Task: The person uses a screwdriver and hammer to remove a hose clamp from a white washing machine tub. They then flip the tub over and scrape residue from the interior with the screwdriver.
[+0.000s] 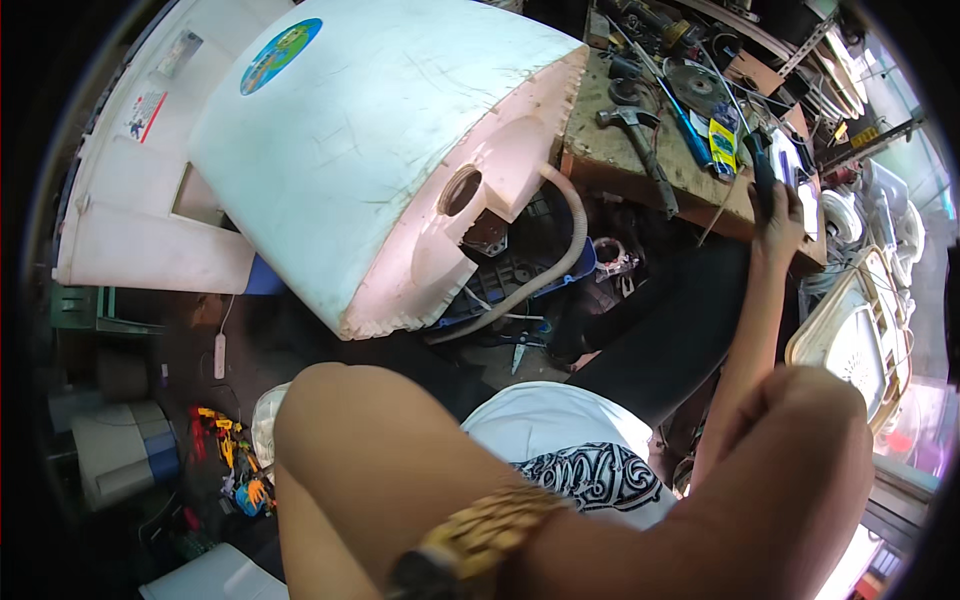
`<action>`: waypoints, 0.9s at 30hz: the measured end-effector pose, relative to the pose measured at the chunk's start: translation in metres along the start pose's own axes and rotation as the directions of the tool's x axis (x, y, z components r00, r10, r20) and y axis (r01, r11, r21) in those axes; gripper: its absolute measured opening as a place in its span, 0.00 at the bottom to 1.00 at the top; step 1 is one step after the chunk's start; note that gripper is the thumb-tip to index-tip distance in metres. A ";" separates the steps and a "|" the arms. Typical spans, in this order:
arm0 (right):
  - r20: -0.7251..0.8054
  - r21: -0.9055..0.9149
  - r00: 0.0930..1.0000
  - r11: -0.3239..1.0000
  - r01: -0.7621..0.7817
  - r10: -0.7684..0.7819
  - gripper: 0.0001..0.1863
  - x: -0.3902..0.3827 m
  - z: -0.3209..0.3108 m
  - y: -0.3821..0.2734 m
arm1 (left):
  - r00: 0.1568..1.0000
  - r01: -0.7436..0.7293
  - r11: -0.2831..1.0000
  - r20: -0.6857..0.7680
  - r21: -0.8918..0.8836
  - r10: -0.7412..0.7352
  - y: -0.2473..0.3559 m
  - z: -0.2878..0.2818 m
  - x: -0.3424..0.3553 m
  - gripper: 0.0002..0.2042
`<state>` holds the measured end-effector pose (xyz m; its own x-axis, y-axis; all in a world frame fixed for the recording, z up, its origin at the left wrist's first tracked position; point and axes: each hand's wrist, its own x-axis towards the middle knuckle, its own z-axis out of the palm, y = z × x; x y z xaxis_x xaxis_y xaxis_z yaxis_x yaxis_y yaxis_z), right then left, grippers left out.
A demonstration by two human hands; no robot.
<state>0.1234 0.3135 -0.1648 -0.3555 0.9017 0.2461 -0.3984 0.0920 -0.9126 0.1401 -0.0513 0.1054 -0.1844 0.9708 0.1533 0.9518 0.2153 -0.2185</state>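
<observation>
Over the bench (690,182) edge, dark-handled tool (763,175): held in right hand (780,230), with fingers curled round the handle.
Left hand: hold impossible to tell.
Hammer (646,152), blue tool (688,135): lying near; liable to be swept off by careless reach.
White shell (370,150): could tip if bumped.

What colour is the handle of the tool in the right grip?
The tool's handle looks black, or nearly so; it shows in the head view.
</observation>
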 end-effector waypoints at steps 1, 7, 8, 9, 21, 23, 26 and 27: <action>0.021 -0.028 1.000 1.000 0.005 -0.005 0.21 0.006 0.014 0.015 | 1.000 -0.006 1.000 0.018 0.009 0.005 0.009 0.003 0.001 0.09; -0.040 -0.419 0.984 0.897 0.139 -0.171 0.18 0.023 0.103 0.088 | 0.887 -0.405 0.825 0.048 -0.395 0.459 -0.055 0.017 0.023 0.09; -0.020 -0.605 0.959 0.767 0.213 -0.281 0.19 0.038 0.096 0.103 | 0.921 -0.371 0.817 -0.065 -0.442 0.383 -0.078 0.024 0.028 0.09; -0.021 -0.728 0.930 0.643 0.237 -0.367 0.20 0.056 0.074 0.124 | 0.929 -0.369 0.774 -0.198 -0.514 0.312 -0.101 0.044 0.038 0.10; 0.413 -0.893 0.896 0.122 0.434 -0.163 0.22 -0.055 0.143 0.111 | 0.972 0.196 0.906 -0.045 -0.376 -0.229 -0.248 0.156 -0.021 0.36; 0.410 -0.898 0.902 0.116 0.425 -0.135 0.19 -0.043 0.139 0.117 | 0.972 0.185 0.912 -0.067 -0.367 -0.224 -0.245 0.157 -0.020 0.35; 0.415 -0.905 0.897 0.166 0.391 0.154 0.19 -0.020 0.139 0.107 | 0.966 0.220 0.912 -0.050 -0.347 -0.252 -0.242 0.153 -0.016 0.35; 0.395 -0.898 0.903 0.279 0.340 0.169 0.19 -0.020 0.141 0.102 | 0.961 0.244 0.899 -0.032 -0.364 -0.274 -0.243 0.154 -0.016 0.36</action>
<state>-0.0291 0.2453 -0.2173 -0.7219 0.6633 0.1971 0.5270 0.7117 -0.4645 -0.1264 -0.1026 0.0077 -0.4305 0.8707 0.2377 0.8996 0.3925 0.1915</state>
